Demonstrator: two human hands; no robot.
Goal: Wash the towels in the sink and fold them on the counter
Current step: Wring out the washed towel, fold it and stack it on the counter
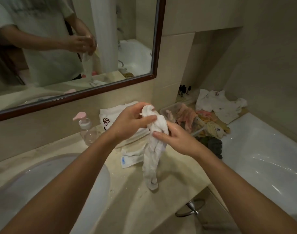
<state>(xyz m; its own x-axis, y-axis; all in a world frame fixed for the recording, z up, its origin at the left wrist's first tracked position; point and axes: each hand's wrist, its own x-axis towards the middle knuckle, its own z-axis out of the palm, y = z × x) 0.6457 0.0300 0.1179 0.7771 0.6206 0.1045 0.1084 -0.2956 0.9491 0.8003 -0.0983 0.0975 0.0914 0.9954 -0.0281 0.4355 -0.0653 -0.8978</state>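
1. As we held it over the surface (pixel 131 196), just right of the sink (pixel 48 176), the wet white towel (pixel 152 149) hung in a twisted rope, its lower end touching the stone.
2. Our left hand (pixel 131 122) pinched the bunched top; our right hand (pixel 176 139) curled round the twist just below, so both grips were closed on the cloth.
3. We judged it soft, limp and heavier for the water in it, likely to sag and drip rather than slip.
4. We reckoned the best hold for folding was at two corners of one edge, once the twist was shaken out.
5. Folded white towels (pixel 115 114) lay stacked behind our hands, beside a pump bottle (pixel 86 129).
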